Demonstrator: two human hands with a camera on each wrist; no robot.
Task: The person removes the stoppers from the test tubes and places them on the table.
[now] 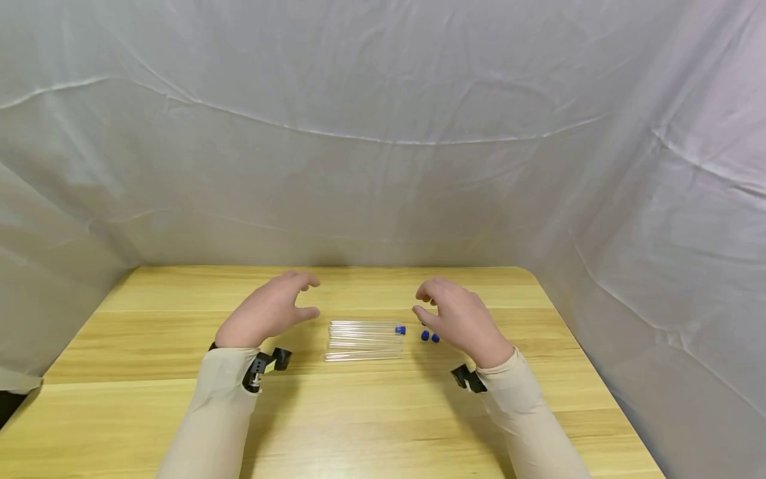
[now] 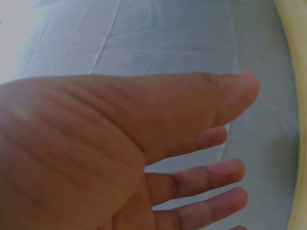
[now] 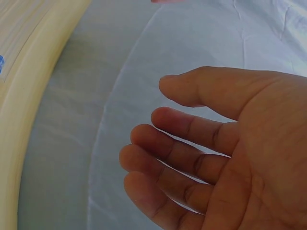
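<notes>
Clear tubes lie side by side mid-bench, one blue-capped; loose blue caps just right of tubes. Your left hand and right hand hover either side, grip wide, holding nothing. Judge tubes light, stiff, slick, prone to roll, maybe brittle: pinch mid-barrel, gently.

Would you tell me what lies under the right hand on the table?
Two loose blue caps show at the edge of the right hand, on the wooden table. Whatever lies further beneath the palm is covered and cannot be seen.
</notes>
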